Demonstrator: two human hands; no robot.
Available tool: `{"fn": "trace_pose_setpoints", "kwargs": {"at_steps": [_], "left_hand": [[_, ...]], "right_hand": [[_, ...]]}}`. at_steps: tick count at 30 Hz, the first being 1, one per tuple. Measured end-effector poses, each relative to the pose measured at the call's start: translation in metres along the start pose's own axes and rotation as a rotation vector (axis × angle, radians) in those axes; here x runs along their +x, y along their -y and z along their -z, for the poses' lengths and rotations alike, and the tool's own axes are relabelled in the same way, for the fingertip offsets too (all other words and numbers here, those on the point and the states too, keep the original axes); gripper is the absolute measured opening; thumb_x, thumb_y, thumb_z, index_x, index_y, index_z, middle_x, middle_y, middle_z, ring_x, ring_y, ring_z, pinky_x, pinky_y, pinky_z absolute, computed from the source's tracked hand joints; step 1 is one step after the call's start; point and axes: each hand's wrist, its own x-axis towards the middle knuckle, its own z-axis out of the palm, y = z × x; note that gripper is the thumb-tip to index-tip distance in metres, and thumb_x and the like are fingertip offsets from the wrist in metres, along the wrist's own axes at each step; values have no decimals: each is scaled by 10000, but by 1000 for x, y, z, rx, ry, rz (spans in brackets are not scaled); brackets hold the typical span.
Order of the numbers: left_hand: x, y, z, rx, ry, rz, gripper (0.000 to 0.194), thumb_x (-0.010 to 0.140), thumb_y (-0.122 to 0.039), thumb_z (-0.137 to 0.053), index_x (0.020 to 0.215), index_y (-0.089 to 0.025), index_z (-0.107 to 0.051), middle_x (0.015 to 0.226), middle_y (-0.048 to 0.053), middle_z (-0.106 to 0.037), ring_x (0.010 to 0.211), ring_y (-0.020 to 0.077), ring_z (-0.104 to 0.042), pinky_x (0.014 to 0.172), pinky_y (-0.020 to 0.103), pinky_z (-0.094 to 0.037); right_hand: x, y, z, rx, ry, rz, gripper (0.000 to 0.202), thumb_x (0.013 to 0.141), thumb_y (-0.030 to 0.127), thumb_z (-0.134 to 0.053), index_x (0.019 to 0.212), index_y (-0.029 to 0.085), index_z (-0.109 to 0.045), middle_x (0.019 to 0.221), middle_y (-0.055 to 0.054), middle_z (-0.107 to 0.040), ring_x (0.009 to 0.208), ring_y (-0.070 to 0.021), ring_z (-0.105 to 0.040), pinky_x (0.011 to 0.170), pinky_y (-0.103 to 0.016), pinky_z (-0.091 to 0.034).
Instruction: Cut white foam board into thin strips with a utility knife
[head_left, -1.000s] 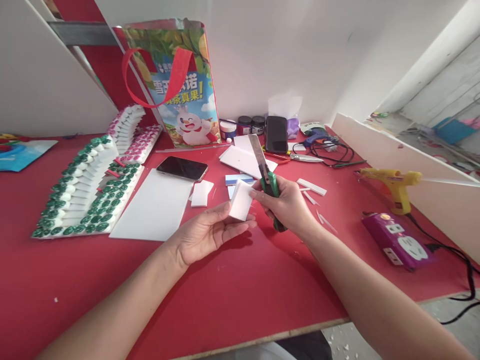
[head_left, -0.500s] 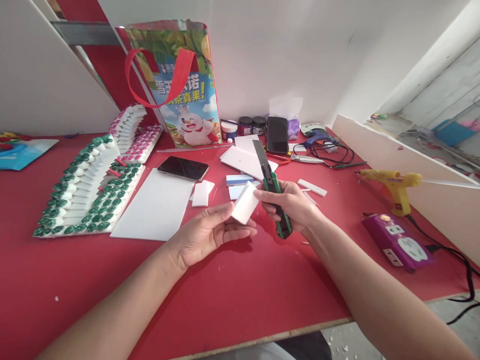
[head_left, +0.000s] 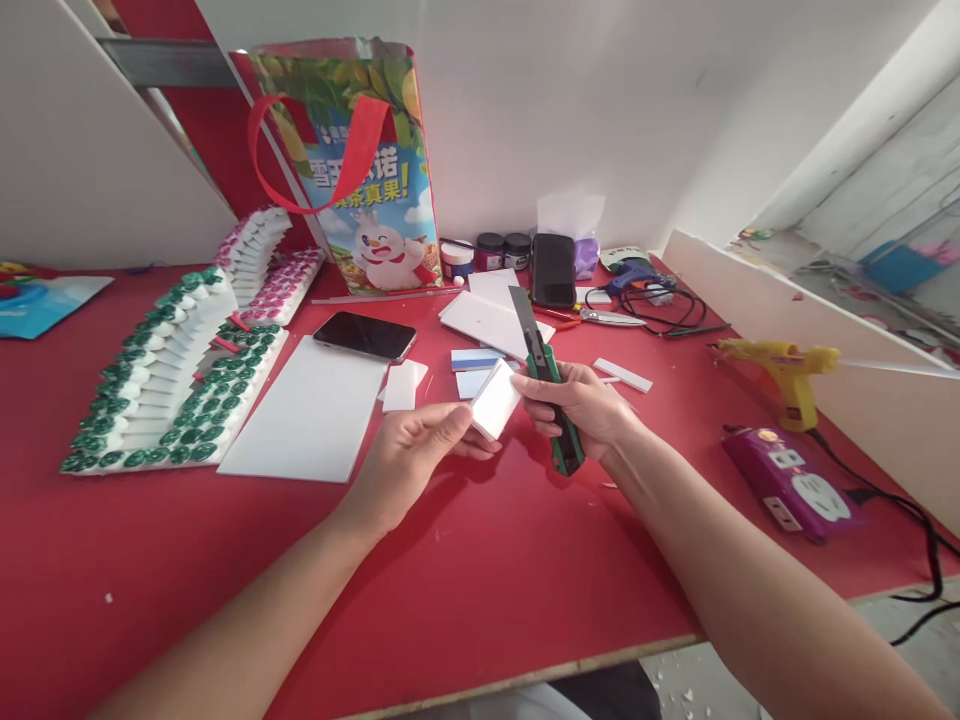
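- In our left hand (head_left: 409, 455) we pinch a small white piece (head_left: 496, 402), thumb on its near left corner and the other fingers beneath it.
- Our right hand (head_left: 581, 405) is wrapped around a green and black utility knife (head_left: 553, 400), its blade bare and pointing up and away from us; the thumb tip of this hand appears to meet the white piece at its right edge.
- We have the white piece tilted above the red surface (head_left: 465, 590), between our two hands and just left of the knife.
- Just beyond the white piece we see a blue-striped card (head_left: 478, 360), and to its left some small white offcuts (head_left: 403, 387) that overlap.
- Left of those we have a large white sheet (head_left: 307, 415), with a phone (head_left: 365, 335) over its far edge.
- Farther left stands a model with green and white rounded pieces (head_left: 225, 400), a pink and white one (head_left: 281, 290) behind it.
- Behind the phone we see a printed bag (head_left: 382, 185) with red handles, upright near the wall.
- To our right a yellow glue gun (head_left: 796, 385) stands behind a purple power socket (head_left: 791, 485).
- A white strip (head_left: 622, 375) lies near our right hand, beyond it.
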Motion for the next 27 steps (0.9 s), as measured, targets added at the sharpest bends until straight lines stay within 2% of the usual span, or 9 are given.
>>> {"fn": "trace_pose_setpoints", "kwargs": {"at_steps": [4, 8, 14, 18, 23, 27], "left_hand": [[0, -1, -2, 50, -94, 38, 285, 829, -411, -732, 973, -168, -767, 787, 43, -768, 716, 181, -725, 774, 309, -609], [1, 2, -1, 25, -118, 50, 290, 813, -417, -745, 950, -163, -773, 791, 48, -771, 721, 188, -734, 777, 312, -615], [5, 8, 1, -35, -126, 81, 306, 802, -417, -754, 913, -133, -776, 795, 71, -763, 762, 240, -746, 828, 388, -611], [6, 9, 1, -62, -127, 106, 333, 818, -424, -737, 978, -133, -766, 811, 71, -757, 800, 245, -741, 856, 398, -594], [8, 10, 2, -55, -141, 91, 426, 806, -401, -754, 1170, -184, -712, 998, 59, -760, 869, 204, -708, 890, 351, -554], [8, 10, 7, 23, -143, 72, 418, 814, -397, -743, 1182, -200, -719, 933, 37, -760, 863, 187, -668, 838, 293, -527]], "right_hand": [[0, -2, -3, -11, -1, -9, 361, 587, 322, -909, 715, 136, -627, 477, 71, -423, 429, -33, -326, 362, -168, -267], [0, -4, -3, -14, -7, -10, 364, 595, 331, -903, 702, 137, -614, 474, 66, -435, 423, -33, -327, 364, -172, -274], [0, -5, -5, -28, -40, 25, 356, 599, 341, -894, 724, 140, -628, 474, 62, -445, 430, -43, -343, 364, -177, -281], [-2, -5, -8, -48, -90, 109, 359, 581, 334, -895, 745, 146, -637, 473, 65, -442, 448, -59, -359, 366, -185, -295], [-6, -7, -16, -100, -118, 171, 362, 601, 370, -871, 740, 158, -612, 483, 66, -462, 427, -61, -376, 372, -205, -319], [-10, -7, -18, -152, -103, 153, 378, 602, 385, -870, 720, 170, -583, 483, 70, -457, 420, -66, -389, 381, -215, -340]]}}
